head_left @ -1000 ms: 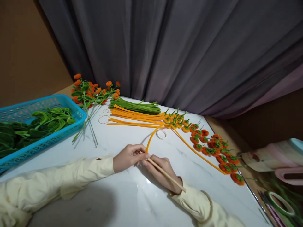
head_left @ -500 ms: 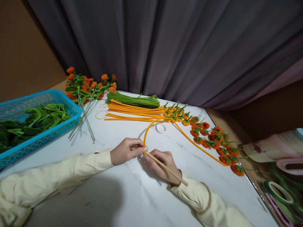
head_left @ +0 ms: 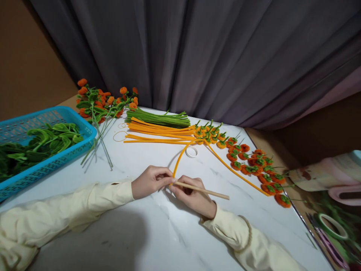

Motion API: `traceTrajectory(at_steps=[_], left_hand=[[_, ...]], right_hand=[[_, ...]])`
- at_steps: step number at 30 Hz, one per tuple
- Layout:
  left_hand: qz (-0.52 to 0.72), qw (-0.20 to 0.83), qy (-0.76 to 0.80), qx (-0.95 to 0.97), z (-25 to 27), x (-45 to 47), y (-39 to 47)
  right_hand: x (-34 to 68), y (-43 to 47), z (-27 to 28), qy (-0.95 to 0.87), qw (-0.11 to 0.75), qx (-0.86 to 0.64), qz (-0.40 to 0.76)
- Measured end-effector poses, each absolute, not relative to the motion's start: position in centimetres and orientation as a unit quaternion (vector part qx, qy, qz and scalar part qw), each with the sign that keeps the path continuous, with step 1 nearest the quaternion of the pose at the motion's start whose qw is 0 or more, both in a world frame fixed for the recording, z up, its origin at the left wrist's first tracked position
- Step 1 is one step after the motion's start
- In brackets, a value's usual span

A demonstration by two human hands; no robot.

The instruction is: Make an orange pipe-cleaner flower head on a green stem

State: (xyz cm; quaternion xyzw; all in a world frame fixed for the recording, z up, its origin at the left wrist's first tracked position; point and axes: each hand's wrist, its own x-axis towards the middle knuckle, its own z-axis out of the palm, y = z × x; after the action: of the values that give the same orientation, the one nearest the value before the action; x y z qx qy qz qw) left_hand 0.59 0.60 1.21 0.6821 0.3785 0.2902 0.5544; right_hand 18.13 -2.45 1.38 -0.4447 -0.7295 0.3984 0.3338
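Observation:
Near the middle of the white table, my left hand [head_left: 150, 182] pinches the lower end of a fuzzy orange pipe cleaner [head_left: 180, 158], which arches up toward the bundles behind. My right hand [head_left: 196, 195] is closed around a thin wooden stick [head_left: 210, 192]. The stick slants slightly down to the right, and its tip meets the pipe cleaner at the fingertips of both hands. Fingers hide how the pipe cleaner sits against the tip. Just beyond the hands lies a white ring [head_left: 191, 152].
Orange pipe cleaners [head_left: 158, 130] and green stems [head_left: 160, 118] lie behind. Orange flower heads [head_left: 256, 162] spread to the right. At left are a blue basket [head_left: 56, 153] of leaves and finished flowers [head_left: 105, 101]. A tumbler [head_left: 324, 173] and green tape [head_left: 332, 226] sit at right.
The stick has swung from a steep slant to nearly level, its free end moving up and right. The arch of the pipe cleaner has shifted right. My left hand is almost unmoved.

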Motion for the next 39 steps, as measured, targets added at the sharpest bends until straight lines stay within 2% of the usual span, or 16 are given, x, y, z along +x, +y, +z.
traceTrajectory(at_steps=[12,24,33,39], left_hand=[[0.290,0.526,0.384,0.701,1.06,0.64,0.72],[0.292,0.576,0.386,0.659,1.51,0.78,0.61],[0.304,0.597,0.388,0.633,1.74,1.01,0.65],[0.312,0.605,0.388,0.621,1.65,1.10,0.69]], right_hand=[[18.13,-2.26,1.05,-0.731,0.338,-0.447,0.390],[18.17,-2.44,1.00,-0.739,0.343,-0.447,0.369],[18.06,-2.62,0.82,-0.706,0.410,-0.442,0.371],[18.02,-2.89,0.73,-0.703,0.425,-0.453,0.346]])
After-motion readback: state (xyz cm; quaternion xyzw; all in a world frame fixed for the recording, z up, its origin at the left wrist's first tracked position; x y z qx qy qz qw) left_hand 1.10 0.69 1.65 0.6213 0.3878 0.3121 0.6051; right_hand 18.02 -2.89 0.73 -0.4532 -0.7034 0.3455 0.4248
